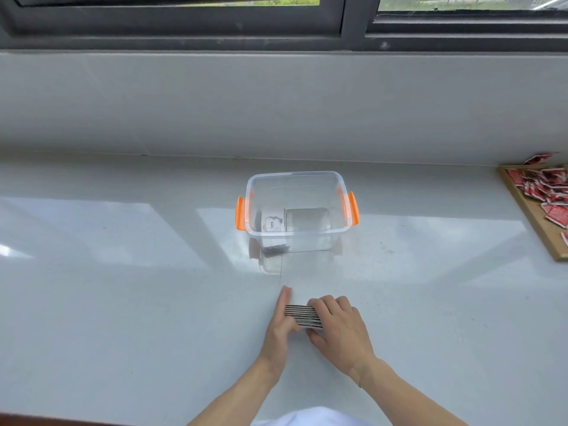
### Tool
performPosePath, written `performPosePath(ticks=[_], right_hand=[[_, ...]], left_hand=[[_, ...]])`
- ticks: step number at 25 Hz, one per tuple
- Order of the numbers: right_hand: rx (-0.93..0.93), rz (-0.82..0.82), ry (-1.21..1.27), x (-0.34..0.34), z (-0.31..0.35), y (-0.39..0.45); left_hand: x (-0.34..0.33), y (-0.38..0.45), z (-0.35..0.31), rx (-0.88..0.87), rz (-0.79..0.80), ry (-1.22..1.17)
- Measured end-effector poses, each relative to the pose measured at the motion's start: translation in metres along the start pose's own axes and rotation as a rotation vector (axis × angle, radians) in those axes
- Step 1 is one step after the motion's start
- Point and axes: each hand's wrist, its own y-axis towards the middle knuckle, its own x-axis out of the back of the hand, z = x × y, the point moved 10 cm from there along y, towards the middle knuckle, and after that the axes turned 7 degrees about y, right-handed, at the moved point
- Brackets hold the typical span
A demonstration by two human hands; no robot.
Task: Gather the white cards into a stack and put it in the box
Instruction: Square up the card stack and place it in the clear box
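A stack of white cards (301, 315) stands on its edge on the pale counter, its striped card edges facing up. My right hand (338, 325) curls over the stack's right side and grips it. My left hand (281, 324) lies flat against the stack's left end, fingers straight. Beyond the hands stands the clear plastic box (338, 179) with orange latch handles, its top open. Inside the box lie a white card printed "love" (272, 221) and a darker stack beside it.
A wooden board (536, 216) strewn with several red packets lies at the right edge of the counter. A grey wall and a dark window frame rise behind the box. The counter's front edge runs just below my forearms.
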Motion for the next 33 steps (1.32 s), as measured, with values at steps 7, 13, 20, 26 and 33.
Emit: performPosePath(ticks=[7,13,20,26,33], right_hand=[[-0.012,-0.025,-0.008,0.0,-0.002,0.002],[-0.025,-0.059,-0.024,0.003,-0.005,0.001],[-0.096,-0.021,0.389,0.007,-0.018,-0.005],[-0.631,-0.539,1.411,0.017,-0.102,-0.067],[-0.538,-0.119,1.307,-0.019,-0.042,-0.051]], left_hand=[[0.028,0.014,-0.003,0.006,-0.128,-0.131],[-0.023,0.004,-0.015,-0.13,0.021,0.298],[-0.024,0.004,-0.025,-0.409,0.021,0.872],[-0.022,0.007,-0.022,-0.427,-0.008,0.907],[-0.022,0.006,-0.022,-0.436,-0.032,0.896]])
